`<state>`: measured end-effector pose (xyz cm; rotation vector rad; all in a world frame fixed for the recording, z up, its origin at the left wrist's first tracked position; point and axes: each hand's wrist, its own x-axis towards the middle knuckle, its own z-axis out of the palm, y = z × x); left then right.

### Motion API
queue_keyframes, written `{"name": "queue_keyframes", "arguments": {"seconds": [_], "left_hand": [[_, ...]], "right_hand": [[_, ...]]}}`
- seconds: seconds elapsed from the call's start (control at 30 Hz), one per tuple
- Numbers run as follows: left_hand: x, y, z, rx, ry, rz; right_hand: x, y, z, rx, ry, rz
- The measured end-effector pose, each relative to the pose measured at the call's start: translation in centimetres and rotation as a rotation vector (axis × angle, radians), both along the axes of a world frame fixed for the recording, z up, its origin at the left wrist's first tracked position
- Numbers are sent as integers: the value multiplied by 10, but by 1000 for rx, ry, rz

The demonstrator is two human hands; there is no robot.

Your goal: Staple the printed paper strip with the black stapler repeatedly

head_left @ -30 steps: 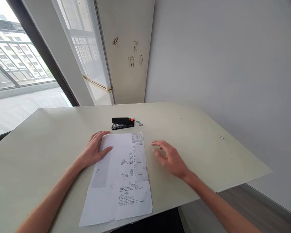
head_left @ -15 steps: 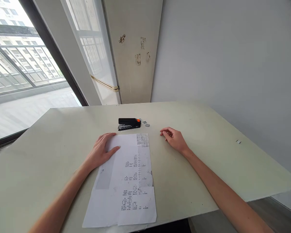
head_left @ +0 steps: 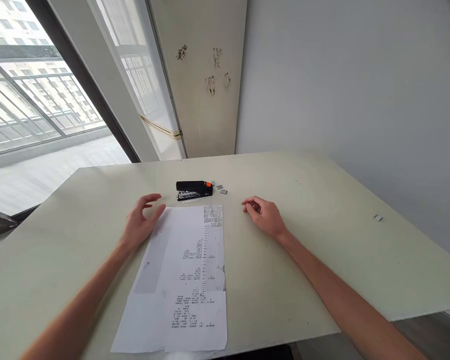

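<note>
Printed sheets of paper [head_left: 187,280] lie overlapped on the table in front of me. My left hand [head_left: 142,220] is at their upper left edge, thumb and fingers apart, holding nothing. Right of the papers my right hand [head_left: 262,214] rests on the table with its fingers loosely curled together; I cannot make out anything in them. A black stapler [head_left: 194,190] with an orange part lies just beyond the papers' far edge, between the hands. Small strips of staples [head_left: 223,192] are beside its right end.
The pale table [head_left: 307,280] fills the foreground. Another small staple strip [head_left: 378,217] lies near its right edge. A grey wall [head_left: 341,90] runs along the right, a cabinet [head_left: 202,115] stands behind the table, and a window [head_left: 33,95] is at the left.
My left hand has lifted off the papers and moved left, its fingers spreading. The right hand stays nearly where it was. The view has shifted slightly.
</note>
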<state>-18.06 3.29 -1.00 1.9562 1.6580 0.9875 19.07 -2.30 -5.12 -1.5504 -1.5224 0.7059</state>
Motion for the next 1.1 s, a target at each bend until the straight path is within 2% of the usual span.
{"name": "queue_keyframes", "arguments": {"seconds": [0.17,0.3,0.4,0.57,0.8,1.1], "left_hand": [[24,38,31,161,229,-159],[43,64,45,142,344,-275],[52,74,41,48,310,-301],[54,75,27,-61,187,-240],[46,70,24,-110,106,-265],[45,71,17,-101,35,-270]], "right_hand": [[3,0,0,-3,31,15],[5,-1,0,-3,85,25],[5,0,-1,-1,122,33],[6,0,-1,7,156,39],[6,0,-1,4,163,41],[6,0,-3,-5,175,48]]}}
